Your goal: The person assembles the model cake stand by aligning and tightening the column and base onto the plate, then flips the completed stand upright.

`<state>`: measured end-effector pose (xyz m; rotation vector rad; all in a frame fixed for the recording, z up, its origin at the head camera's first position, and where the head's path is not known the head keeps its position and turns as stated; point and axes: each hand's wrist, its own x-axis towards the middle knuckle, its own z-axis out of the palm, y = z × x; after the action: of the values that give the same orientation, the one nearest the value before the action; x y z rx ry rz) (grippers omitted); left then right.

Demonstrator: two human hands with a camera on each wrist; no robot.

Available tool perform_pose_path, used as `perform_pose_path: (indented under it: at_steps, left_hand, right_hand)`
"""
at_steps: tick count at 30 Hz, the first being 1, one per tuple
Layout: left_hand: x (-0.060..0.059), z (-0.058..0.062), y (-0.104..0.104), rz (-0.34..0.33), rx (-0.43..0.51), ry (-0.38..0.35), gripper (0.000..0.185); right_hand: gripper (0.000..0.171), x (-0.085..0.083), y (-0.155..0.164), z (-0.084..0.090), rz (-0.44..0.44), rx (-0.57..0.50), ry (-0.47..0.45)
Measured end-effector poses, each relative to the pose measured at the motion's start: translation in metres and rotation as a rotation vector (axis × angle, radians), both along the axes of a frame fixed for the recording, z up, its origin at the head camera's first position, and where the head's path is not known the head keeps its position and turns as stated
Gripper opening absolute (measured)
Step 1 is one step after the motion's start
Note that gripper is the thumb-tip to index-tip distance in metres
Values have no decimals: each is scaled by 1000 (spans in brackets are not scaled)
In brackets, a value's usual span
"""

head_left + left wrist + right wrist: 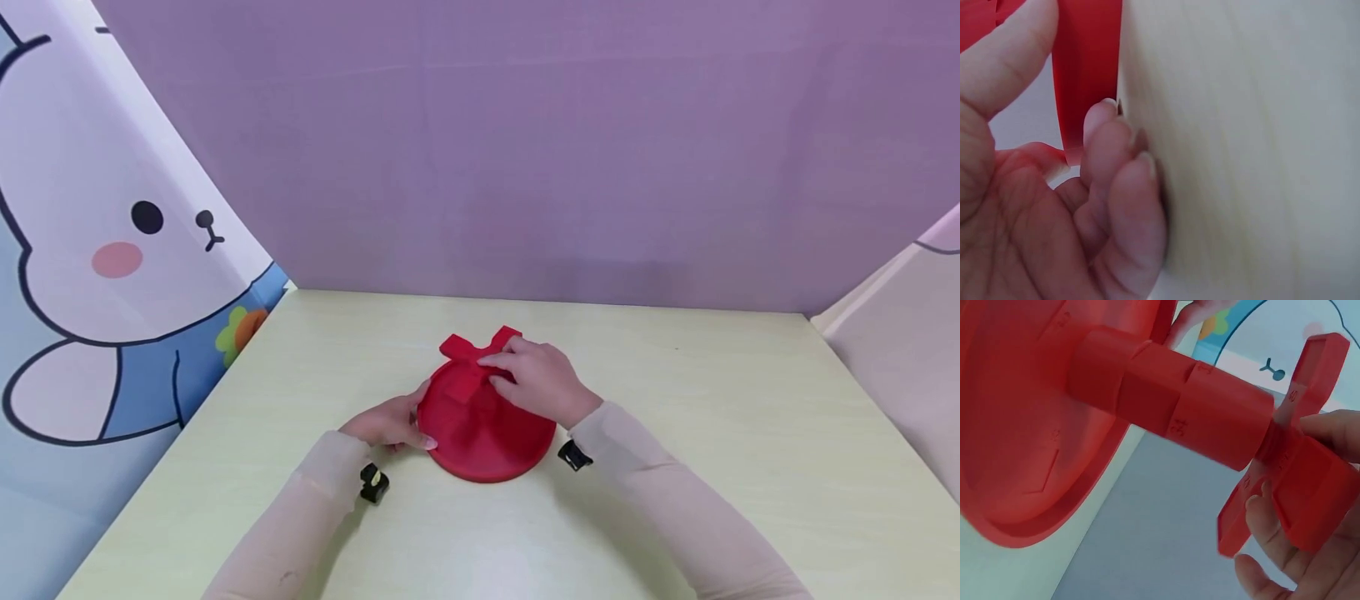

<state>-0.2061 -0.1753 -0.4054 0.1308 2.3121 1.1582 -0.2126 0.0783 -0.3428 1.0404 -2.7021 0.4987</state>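
Observation:
A red round base (487, 454) with a raised rim sits on the table, mid-view. From its centre rises a stepped red post (1172, 394) with small raised numbers on its sides. At the post's far end is a red three-armed piece (459, 348), its arms spreading outward like a propeller. My right hand (543, 383) holds this piece, thumb and fingers around one of its arms near the hub. My left hand (390, 421) grips the base's left edge between thumb and fingers; in the left wrist view its lower fingers (1135, 212) are curled against the tabletop.
The pale wood-patterned table (735, 433) stretches to both sides. Behind it stands a purple cloth wall (525, 167). A cartoon-printed cloth (75, 292) hangs along the left edge, and a light cloth (900, 358) borders the right.

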Motion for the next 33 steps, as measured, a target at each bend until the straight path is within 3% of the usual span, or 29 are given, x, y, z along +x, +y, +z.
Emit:
perform_pose_path:
  at_steps: [4, 10, 15, 19, 25, 33]
  left_hand:
    - [0, 0, -1, 8, -1, -3, 107]
    - [0, 0, -1, -13, 4, 9, 105]
    - [0, 0, 0, -12, -1, 8, 104]
    - [0, 0, -1, 3, -10, 6, 105]
    - [-1, 1, 1, 16, -4, -6, 108]
    - [0, 1, 0, 2, 5, 0, 107]
  right_hand:
    - [31, 1, 1, 4, -31, -19, -69]
    - [28, -8, 10, 8, 7, -198, -62]
    - [32, -18, 15, 4, 31, -288, -131]
    - [32, -21, 15, 2, 28, -282, -172]
    - [36, -18, 13, 2, 5, -187, -183]
    - [32, -9, 8, 1, -74, -111, -208]
